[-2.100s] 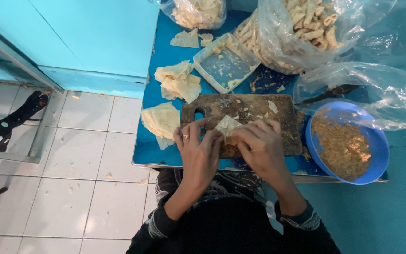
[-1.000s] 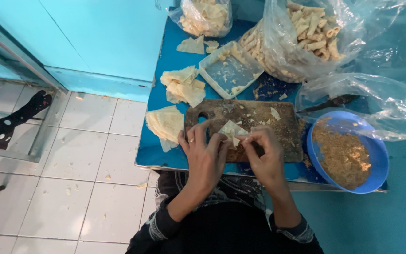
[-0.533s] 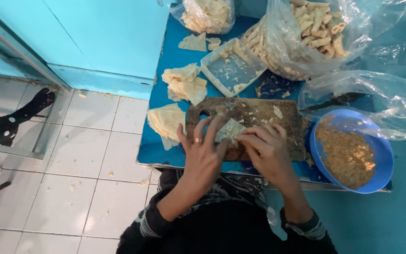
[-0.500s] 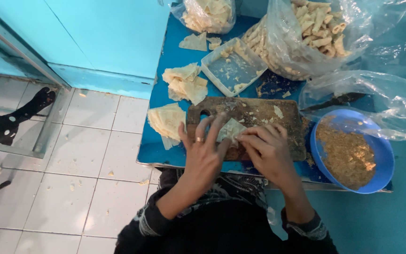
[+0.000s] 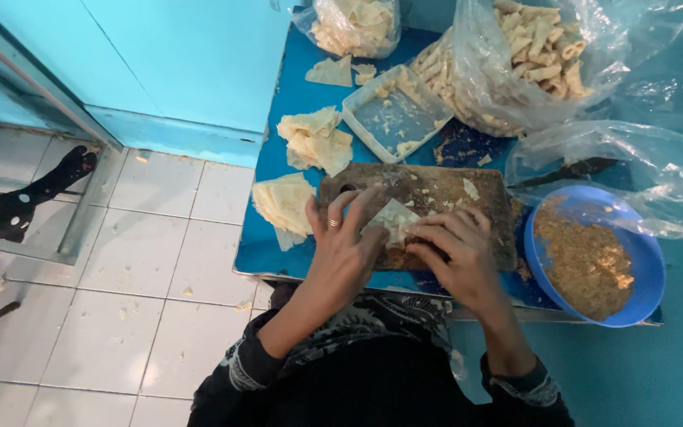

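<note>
1. My fingers (image 5: 373, 207) are pinched on a thin pale pastry wrapper (image 5: 390, 220); neither hand is clenched or released. The left hand (image 5: 347, 251) grips its left part, fingers spread, a ring on one finger. The right hand (image 5: 456, 251) grips its right part with the fingertips.
2. The wrapper sits over the near half of the dark wooden cutting board (image 5: 428, 192), which lies along the near edge of the blue table (image 5: 290, 91).
3. Whether filling is already inside the wrapper, I cannot tell; my hands cover it.
4. To fold well, in my judgement: keep both thumbs low, press evenly from both sides, and keep the sheet flat on the board so that it does not tear.
5. The blue bowl (image 5: 646, 269) of brown crumbly filling stands at the near right corner, just beside the board.
6. Spare wrappers (image 5: 282, 203) lie stacked at the left edge, more (image 5: 316, 141) behind them.
7. A clear rectangular tray (image 5: 393, 119) and a plastic bag of finished rolls (image 5: 515, 63) sit at the far side.
</note>
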The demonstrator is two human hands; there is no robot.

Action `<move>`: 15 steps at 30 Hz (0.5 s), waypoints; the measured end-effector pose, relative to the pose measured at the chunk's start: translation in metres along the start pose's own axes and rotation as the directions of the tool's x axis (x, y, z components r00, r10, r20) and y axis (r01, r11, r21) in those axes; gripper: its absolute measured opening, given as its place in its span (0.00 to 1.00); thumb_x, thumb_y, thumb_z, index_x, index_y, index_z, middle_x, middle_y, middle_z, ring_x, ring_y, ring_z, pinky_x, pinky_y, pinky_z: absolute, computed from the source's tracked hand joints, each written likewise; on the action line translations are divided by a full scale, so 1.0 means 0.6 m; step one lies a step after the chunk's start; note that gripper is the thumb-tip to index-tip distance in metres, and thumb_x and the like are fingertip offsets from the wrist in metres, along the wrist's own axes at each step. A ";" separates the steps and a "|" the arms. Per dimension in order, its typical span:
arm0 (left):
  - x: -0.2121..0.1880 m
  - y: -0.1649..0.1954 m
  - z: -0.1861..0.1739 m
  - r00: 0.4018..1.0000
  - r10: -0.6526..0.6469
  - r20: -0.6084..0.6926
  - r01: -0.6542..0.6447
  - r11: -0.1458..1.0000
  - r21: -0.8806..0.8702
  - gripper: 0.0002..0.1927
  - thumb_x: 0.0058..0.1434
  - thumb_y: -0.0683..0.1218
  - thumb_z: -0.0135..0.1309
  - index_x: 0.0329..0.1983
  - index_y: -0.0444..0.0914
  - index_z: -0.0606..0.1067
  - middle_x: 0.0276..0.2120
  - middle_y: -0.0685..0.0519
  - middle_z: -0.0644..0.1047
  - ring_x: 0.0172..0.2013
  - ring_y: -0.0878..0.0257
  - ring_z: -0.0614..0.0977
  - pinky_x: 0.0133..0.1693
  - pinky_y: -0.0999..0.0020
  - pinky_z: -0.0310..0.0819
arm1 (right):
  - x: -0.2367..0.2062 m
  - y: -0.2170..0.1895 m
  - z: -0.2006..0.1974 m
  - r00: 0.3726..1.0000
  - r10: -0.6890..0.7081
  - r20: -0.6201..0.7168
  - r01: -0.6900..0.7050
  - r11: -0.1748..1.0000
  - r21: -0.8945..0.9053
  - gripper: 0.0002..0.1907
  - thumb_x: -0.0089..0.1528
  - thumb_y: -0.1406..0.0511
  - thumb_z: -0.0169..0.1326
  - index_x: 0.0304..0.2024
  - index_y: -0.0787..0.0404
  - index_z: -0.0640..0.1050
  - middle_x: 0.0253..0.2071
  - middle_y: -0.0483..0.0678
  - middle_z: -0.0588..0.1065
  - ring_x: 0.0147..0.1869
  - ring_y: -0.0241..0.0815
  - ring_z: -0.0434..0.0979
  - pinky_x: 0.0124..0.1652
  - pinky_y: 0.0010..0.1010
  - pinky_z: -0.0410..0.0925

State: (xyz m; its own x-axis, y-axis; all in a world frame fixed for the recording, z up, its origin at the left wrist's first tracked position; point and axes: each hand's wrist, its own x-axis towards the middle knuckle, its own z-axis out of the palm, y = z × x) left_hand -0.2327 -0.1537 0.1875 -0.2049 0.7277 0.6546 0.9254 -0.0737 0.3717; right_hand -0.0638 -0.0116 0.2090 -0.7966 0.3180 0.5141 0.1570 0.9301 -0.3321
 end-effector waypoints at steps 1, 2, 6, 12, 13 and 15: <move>0.000 0.000 0.001 1.000 -0.010 0.002 0.010 1.000 -0.004 0.06 0.59 0.40 0.58 0.38 0.38 0.75 0.68 0.44 0.64 0.66 0.44 0.64 0.63 0.24 0.42 | -0.003 0.000 0.003 1.000 0.003 -0.015 -0.003 1.000 0.002 0.09 0.60 0.64 0.65 0.42 0.57 0.83 0.44 0.45 0.78 0.51 0.47 0.77 0.64 0.51 0.59; 0.001 0.001 0.003 1.000 -0.019 0.005 0.019 1.000 -0.009 0.05 0.59 0.40 0.58 0.38 0.38 0.75 0.68 0.44 0.64 0.66 0.44 0.64 0.63 0.23 0.42 | -0.006 0.001 0.004 1.000 0.007 -0.031 -0.007 1.000 0.002 0.08 0.60 0.65 0.65 0.42 0.57 0.82 0.44 0.45 0.79 0.51 0.47 0.78 0.65 0.51 0.59; 0.002 0.003 0.009 0.999 -0.031 -0.012 0.031 0.999 -0.006 0.05 0.61 0.41 0.59 0.38 0.38 0.75 0.67 0.45 0.65 0.66 0.44 0.65 0.64 0.24 0.42 | -0.013 -0.004 0.007 0.997 0.059 -0.050 -0.055 0.996 0.075 0.07 0.60 0.66 0.64 0.41 0.56 0.82 0.46 0.44 0.81 0.50 0.45 0.80 0.63 0.48 0.60; 0.005 0.007 0.005 0.998 -0.063 -0.009 0.062 0.998 -0.032 0.06 0.61 0.42 0.59 0.38 0.37 0.74 0.65 0.43 0.65 0.66 0.43 0.64 0.63 0.25 0.42 | -0.005 -0.013 0.017 0.998 0.028 -0.057 -0.023 0.996 0.080 0.06 0.61 0.67 0.63 0.41 0.56 0.82 0.44 0.42 0.82 0.50 0.42 0.80 0.65 0.48 0.60; 0.006 0.007 0.004 0.998 -0.065 -0.013 0.065 0.997 -0.036 0.07 0.61 0.42 0.59 0.40 0.36 0.74 0.65 0.42 0.65 0.66 0.43 0.64 0.63 0.25 0.41 | -0.004 -0.013 0.018 0.997 0.035 -0.064 -0.030 0.996 0.080 0.06 0.61 0.67 0.64 0.41 0.56 0.81 0.43 0.42 0.82 0.49 0.42 0.80 0.65 0.48 0.60; 0.006 0.007 0.003 0.997 -0.075 -0.019 0.075 0.996 -0.044 0.09 0.61 0.42 0.59 0.43 0.36 0.75 0.65 0.41 0.65 0.65 0.42 0.63 0.64 0.24 0.41 | -0.003 -0.013 0.020 0.997 0.042 -0.062 -0.038 0.998 0.059 0.07 0.61 0.66 0.64 0.41 0.56 0.81 0.42 0.42 0.81 0.48 0.42 0.80 0.64 0.48 0.60</move>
State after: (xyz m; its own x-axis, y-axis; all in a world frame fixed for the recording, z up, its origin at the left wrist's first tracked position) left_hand -0.2290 -0.1502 0.1903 -0.2802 0.7181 0.6371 0.8925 -0.0494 0.4483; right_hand -0.0709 -0.0214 0.2011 -0.7518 0.3674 0.5475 0.1524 0.9047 -0.3978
